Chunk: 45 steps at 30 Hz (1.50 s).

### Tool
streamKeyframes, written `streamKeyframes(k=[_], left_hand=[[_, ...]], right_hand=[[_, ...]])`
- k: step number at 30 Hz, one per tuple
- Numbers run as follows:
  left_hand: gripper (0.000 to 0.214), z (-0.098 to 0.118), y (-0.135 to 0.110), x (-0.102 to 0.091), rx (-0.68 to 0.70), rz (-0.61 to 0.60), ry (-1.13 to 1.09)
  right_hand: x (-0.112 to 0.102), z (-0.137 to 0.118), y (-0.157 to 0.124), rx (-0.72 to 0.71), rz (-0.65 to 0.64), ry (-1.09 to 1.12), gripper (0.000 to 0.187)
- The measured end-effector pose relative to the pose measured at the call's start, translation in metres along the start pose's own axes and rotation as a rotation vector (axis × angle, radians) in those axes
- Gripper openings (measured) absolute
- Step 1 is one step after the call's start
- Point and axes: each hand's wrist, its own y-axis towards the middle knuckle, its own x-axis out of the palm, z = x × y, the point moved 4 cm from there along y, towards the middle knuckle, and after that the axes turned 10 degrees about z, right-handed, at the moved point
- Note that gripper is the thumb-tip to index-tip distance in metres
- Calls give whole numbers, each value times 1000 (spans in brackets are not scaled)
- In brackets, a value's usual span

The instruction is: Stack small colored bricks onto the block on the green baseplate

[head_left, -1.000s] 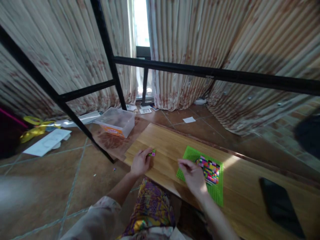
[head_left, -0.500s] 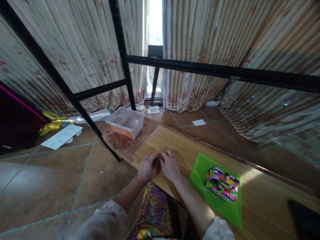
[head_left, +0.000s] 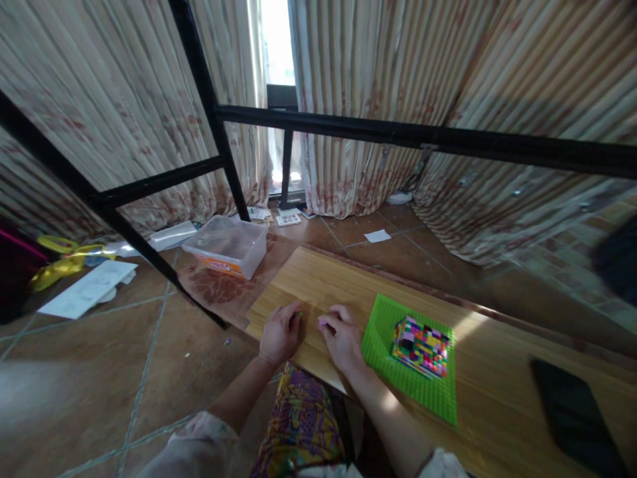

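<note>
My left hand rests on the wooden table near its left end, fingers curled over a small green brick that peeks out at the fingertips. Just right of it my right hand lies with fingers curled and pinched; a tiny pinkish piece shows at the thumb tip, too small to name. Right of my right hand lies a green baseplate carrying a low block of many-coloured bricks.
A dark flat phone-like object lies on the table's right part. On the tiled floor sit a clear plastic box, papers and yellow ribbon. A black metal frame crosses in front of curtains.
My right hand left the baseplate, met my left hand at the small brick, and has now drawn slightly apart to the right. The camera view swung sideways and back.
</note>
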Motion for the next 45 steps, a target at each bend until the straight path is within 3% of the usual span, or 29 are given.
streamKeyframes(k=[5,9,13,17,24,27,33,45], left_hand=[[29,-1,2,0,14,16,12],[29,-1,3,-2,11,29,22],[28,-2,4,-2,21,26,39],[28,-4,5,-1,28,37,51],[31,-3,8,-2,14,29,61],[32,-2,9,-3,20,35,72],[31,-2,9,-3,23,37,83],[30,-4,8,-1,21,31,85]], right_hand=[[-21,-15,-13,89,53,188,19],[-52,-18,-39,192,55,316,22],[-94,4,-73,404,187,348,22],[-138,36,-97,623,416,326,24],[-195,79,-100,682,670,203,31],[-202,84,-84,592,633,59,32],[-197,76,-52,401,548,-151,33],[-196,68,-63,369,543,-270,27]])
